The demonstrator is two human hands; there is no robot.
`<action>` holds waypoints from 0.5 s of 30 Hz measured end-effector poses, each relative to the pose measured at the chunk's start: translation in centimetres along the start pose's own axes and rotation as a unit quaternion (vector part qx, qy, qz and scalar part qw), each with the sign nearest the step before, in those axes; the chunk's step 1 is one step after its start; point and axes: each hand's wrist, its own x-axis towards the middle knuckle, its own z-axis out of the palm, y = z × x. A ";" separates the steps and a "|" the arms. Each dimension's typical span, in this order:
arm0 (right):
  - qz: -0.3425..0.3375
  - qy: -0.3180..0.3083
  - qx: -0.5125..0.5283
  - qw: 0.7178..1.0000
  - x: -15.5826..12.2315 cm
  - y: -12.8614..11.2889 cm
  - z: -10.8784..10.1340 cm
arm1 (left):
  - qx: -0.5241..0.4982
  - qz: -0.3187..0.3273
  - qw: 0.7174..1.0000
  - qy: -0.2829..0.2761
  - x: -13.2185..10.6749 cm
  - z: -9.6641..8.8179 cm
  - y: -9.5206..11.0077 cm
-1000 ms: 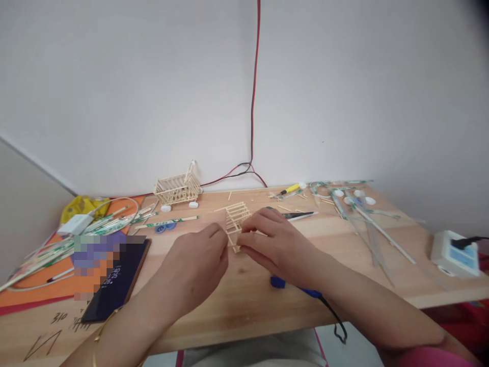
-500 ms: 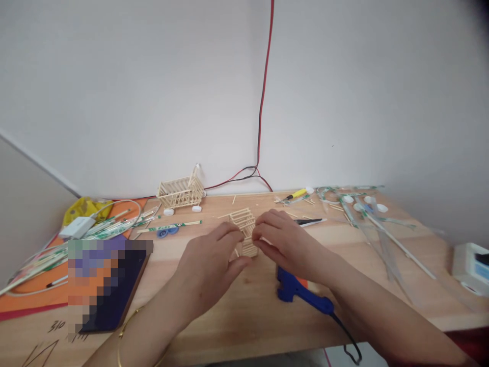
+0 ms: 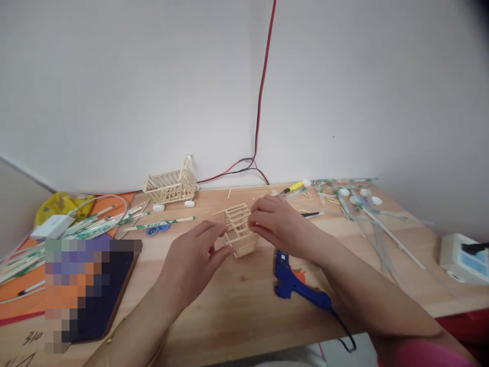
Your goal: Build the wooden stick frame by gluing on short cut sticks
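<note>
A small open frame built of thin wooden sticks (image 3: 240, 232) stands on the wooden table (image 3: 244, 300) in the middle. My right hand (image 3: 277, 224) grips its upper right side with pinched fingers. My left hand (image 3: 193, 260) hovers just left of the frame, fingers loosely apart, thumb and forefinger close to its lower left corner, holding nothing I can see. A blue glue gun (image 3: 296, 285) lies on the table under my right forearm, its black cord running off the front edge.
A finished stick cart (image 3: 170, 184) with white wheels stands at the back by the wall. Sticks, wrappers and a white adapter (image 3: 53, 225) clutter the left; a dark phone (image 3: 95, 290) lies front left. Clear strips and white caps (image 3: 362, 204) lie right, a white box (image 3: 462, 257) far right.
My left hand has let go of the frame and drawn back to the left. My right hand shifted up onto the frame's top right, uncovering the glue gun.
</note>
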 end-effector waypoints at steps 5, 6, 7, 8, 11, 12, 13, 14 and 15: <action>-0.003 -0.011 -0.001 1.000 0.2 0.1 0.0 | -0.011 0.018 1.000 0.001 -0.1 0.8 0.2; -0.004 -0.013 -0.002 1.000 0.2 0.1 -0.1 | -0.009 0.021 1.000 0.001 0.0 1.0 0.3; -0.004 -0.016 -0.003 1.000 0.2 0.1 -0.1 | -0.006 0.024 1.000 0.002 0.0 1.1 0.3; -0.005 -0.017 -0.003 1.000 0.2 0.1 -0.1 | -0.002 0.026 1.000 0.002 0.0 1.2 0.3; -0.007 -0.019 0.000 1.000 0.2 0.2 -0.1 | 0.009 0.034 0.999 0.004 0.0 1.5 0.3; -0.007 -0.018 0.002 1.000 0.2 0.2 -0.1 | 0.013 0.037 0.999 0.007 0.0 1.6 0.2; -0.008 -0.017 0.004 1.000 0.2 0.2 -0.1 | 0.017 0.042 0.999 0.010 0.0 1.7 0.2; -0.010 -0.016 0.007 1.000 0.2 0.3 -0.1 | 0.019 0.045 0.999 0.014 0.0 1.7 0.2; -0.011 -0.016 0.008 1.000 0.2 0.3 -0.1 | 0.021 0.050 0.998 0.019 0.0 1.8 0.1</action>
